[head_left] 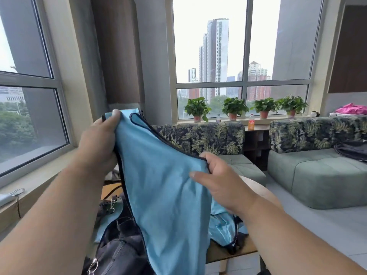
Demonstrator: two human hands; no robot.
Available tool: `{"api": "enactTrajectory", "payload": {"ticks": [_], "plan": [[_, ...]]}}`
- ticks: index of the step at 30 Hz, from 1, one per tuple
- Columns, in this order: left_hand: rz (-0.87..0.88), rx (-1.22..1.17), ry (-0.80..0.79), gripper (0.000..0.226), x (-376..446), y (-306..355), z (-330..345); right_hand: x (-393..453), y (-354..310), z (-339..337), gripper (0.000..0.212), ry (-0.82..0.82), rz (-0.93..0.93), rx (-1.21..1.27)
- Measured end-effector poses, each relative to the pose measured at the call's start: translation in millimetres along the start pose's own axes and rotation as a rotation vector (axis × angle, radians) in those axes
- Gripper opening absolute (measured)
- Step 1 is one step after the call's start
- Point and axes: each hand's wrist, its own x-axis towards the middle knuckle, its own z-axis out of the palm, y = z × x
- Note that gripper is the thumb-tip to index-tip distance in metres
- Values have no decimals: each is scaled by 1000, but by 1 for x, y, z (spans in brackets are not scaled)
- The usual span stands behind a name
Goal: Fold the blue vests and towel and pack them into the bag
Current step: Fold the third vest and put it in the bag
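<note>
I am holding a blue vest [158,175] up in front of me with both arms reaching forward. My left hand [99,139] is raised higher, its fingers curling round the vest's upper corner with the thumb pressing on the front of the cloth. My right hand [220,175] is sitting lower, its fingers pinching the dark-trimmed edge, thumb lying over the fabric. The vest is hanging in the air between them, its top edge sloping down from left to right, and its lower part is draping over the dark bag [117,249] sitting at the near left corner of the wooden table [230,251]. More blue cloth [224,227] is lying crumpled on the table just beside the bag, toward the right edge. The vest is light blue with navy piping and a smooth, slightly wrinkled surface. Beyond the table's far edge, a green sofa [317,175] is standing well apart, with bare floor [327,225] between.
</note>
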Motion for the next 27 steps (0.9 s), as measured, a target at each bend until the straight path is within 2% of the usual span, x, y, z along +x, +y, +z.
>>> {"api": "enactTrajectory", "payload": {"ticks": [2, 4, 6, 8, 11, 14, 16, 18, 20, 22, 25, 26, 27], "plan": [[-194, -63, -182, 66, 2, 9, 5, 9, -18, 4, 16, 36, -5, 164], [-422, -70, -378, 87, -12, -12, 2, 16, -29, 7, 19, 63, 60, 226], [-610, -86, -434, 89, -36, -49, -8, 21, -30, 7, 31, 51, 155, 257], [-704, -134, -495, 85, -60, -79, -21, 21, -25, 4, 34, 40, 225, 264], [-716, -165, -564, 72, -74, -94, -26, 20, -19, 0, 20, 25, 318, 266], [-662, -125, -489, 51, -64, -90, -23, 20, -17, -11, 16, -22, 334, 366], [-621, -118, -457, 49, -55, -82, -19, 19, -13, -19, 22, -24, 305, 497], [-598, -131, -438, 49, -48, -80, -16, 12, 2, -19, 27, -29, 414, 554], [-606, -119, -418, 49, -47, -84, -12, 0, 20, -10, 29, -101, 575, 544], [-605, -87, -385, 42, -47, -91, -10, -6, 34, -8, 50, -142, 580, 564], [-584, -93, -358, 39, -46, -95, -12, -4, 37, -21, 86, -77, 436, 707], [-578, -101, -353, 40, -43, -95, -13, -5, 38, -22, 86, -91, 392, 737], [-569, -101, -352, 41, -42, -94, -13, -8, 40, -19, 77, -141, 390, 749]]}}
